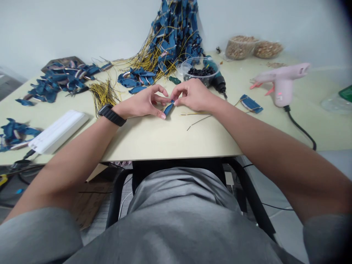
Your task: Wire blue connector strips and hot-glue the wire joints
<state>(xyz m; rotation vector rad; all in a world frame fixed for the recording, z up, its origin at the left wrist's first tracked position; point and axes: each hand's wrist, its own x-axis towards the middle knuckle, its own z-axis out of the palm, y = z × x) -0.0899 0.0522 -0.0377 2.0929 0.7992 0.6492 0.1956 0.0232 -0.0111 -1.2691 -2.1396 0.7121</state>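
A small blue fabric strip [168, 109] is held just above the near middle of the table, between my two hands. My right hand [192, 94] pinches its upper end with thumb and fingertips. The fingers of my left hand [147, 102] curl around the strip's other side, the thumb touching its lower end. A black watch band is on the left wrist. Thin yellow and dark wires [196, 114] lie under the right wrist. Beyond my left hand is a group of blue fabric pieces [137, 77], with a bundle of yellow wires [103, 96] beside the wrist.
A pink glue gun [283, 82] stands at right, near a blue piece [251, 103]. Behind my hands are a clear tub of black bits [200, 71] and a drill [219, 82]. Blue pieces on wires [176, 36] hang at the back. A white box [59, 132] lies left.
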